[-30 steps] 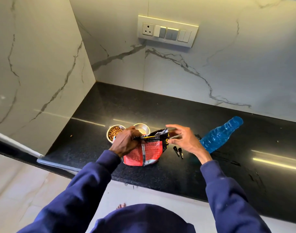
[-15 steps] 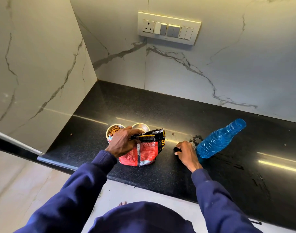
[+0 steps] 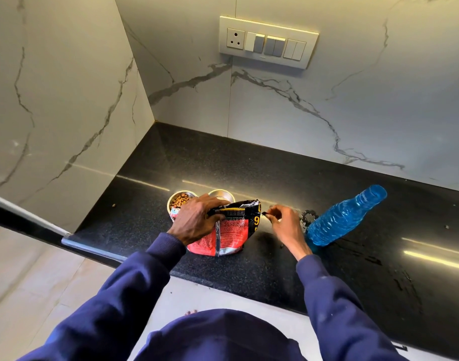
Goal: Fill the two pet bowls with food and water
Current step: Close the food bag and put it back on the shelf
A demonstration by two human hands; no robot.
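Note:
Two small steel bowls stand side by side on the black counter [image 3: 249, 272]. The left bowl [image 3: 180, 199] holds brown kibble; the right bowl [image 3: 221, 194] looks pale inside and is partly hidden. In front of them stands a red and black food bag [image 3: 229, 234] with its top folded over. My left hand [image 3: 197, 220] grips that folded top. My right hand [image 3: 281, 225] hovers just right of the bag and pinches a small black clip [image 3: 265, 214] between its fingertips. A blue plastic water bottle [image 3: 345, 216] stands to the right, capless as far as I can tell.
Marble walls close the counter's left side and back, with a socket and switch panel [image 3: 267, 43] on the back wall. Spilled water [image 3: 307, 216] glints by the bottle's base, with more wet streaks [image 3: 400, 277] to the right. The counter's front edge runs under my forearms.
My right hand let go of the bag top, dropped to the counter by the bottle, picked up a black clip and lifted it toward the bag. My left hand kept hold of the folded top.

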